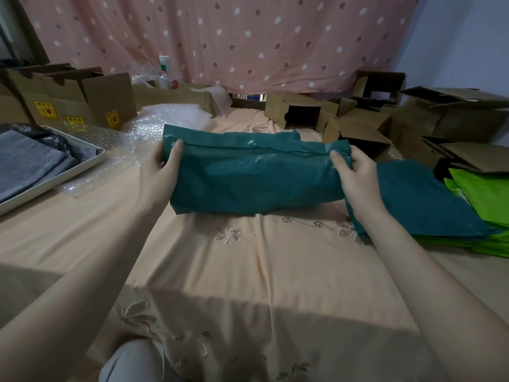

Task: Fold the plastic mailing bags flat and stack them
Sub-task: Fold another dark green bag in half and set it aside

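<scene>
On the peach embroidered bedsheet [234, 260], a crinkled, glossy teal plastic mailing bag [253, 177] lies folded lengthwise. The left hand [162, 172] and right hand [358, 177] pinch its two ends, thumbs on top. Rightward, stacked teal and lime-green bags [451, 213] lie flat.

Bedroom: embroidered bedsheet [248, 257], dotted curtain [220, 37]

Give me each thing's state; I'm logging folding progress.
Teal mailing bag: folded, held at both ends.
Left hand: grips its left end.
Right hand: grips its right end.
Teal bag pile: flat, atop green bags.
Cardboard boxes: open.
Tray: holds grey bags.
</scene>
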A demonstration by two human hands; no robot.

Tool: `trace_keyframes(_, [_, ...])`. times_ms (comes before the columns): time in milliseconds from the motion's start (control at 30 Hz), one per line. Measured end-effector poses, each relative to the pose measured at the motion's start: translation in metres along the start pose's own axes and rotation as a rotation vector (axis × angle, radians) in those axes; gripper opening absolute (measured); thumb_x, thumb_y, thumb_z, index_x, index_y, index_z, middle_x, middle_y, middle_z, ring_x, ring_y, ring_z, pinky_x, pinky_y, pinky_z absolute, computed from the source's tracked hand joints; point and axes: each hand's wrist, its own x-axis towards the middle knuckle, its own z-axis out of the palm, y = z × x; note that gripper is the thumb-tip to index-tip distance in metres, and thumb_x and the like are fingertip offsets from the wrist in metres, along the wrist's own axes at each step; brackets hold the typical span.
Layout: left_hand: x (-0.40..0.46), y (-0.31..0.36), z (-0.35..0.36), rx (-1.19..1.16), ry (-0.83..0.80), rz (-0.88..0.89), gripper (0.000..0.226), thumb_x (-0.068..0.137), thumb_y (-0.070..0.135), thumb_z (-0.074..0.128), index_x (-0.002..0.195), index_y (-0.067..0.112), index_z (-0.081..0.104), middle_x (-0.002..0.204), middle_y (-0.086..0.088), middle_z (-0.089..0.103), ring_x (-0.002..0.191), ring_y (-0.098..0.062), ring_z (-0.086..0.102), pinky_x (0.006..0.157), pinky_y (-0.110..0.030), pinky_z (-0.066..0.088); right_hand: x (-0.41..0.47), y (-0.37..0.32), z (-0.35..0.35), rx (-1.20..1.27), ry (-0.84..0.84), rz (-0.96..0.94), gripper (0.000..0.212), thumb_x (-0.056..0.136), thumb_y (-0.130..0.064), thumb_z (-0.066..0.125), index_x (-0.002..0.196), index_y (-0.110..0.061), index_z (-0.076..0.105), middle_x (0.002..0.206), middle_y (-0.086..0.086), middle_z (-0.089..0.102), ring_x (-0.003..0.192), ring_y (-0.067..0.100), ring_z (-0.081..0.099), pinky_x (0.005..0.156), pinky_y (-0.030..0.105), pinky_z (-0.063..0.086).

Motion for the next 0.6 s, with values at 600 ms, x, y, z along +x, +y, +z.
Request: trace_keyframes(600, [-0.011, 0.005, -0.009, 0.211, 0.02, 0.024, 0.025, 0.097, 0.026, 0.043, 0.101, 0.016, 0.066, 0.091, -0.002, 0.064, 0.085, -0.017, 0.057, 0.073, -0.031, 0.043, -0.008, 0.002, -0.003, -0.281, -0.065, 0.032, 0.027, 0.097, -0.023, 0.046, 0.088, -0.005, 0.064, 0.088, 0.018, 0.066, 0.087, 0.031, 0.062, 0.076, 0.043, 0.049])
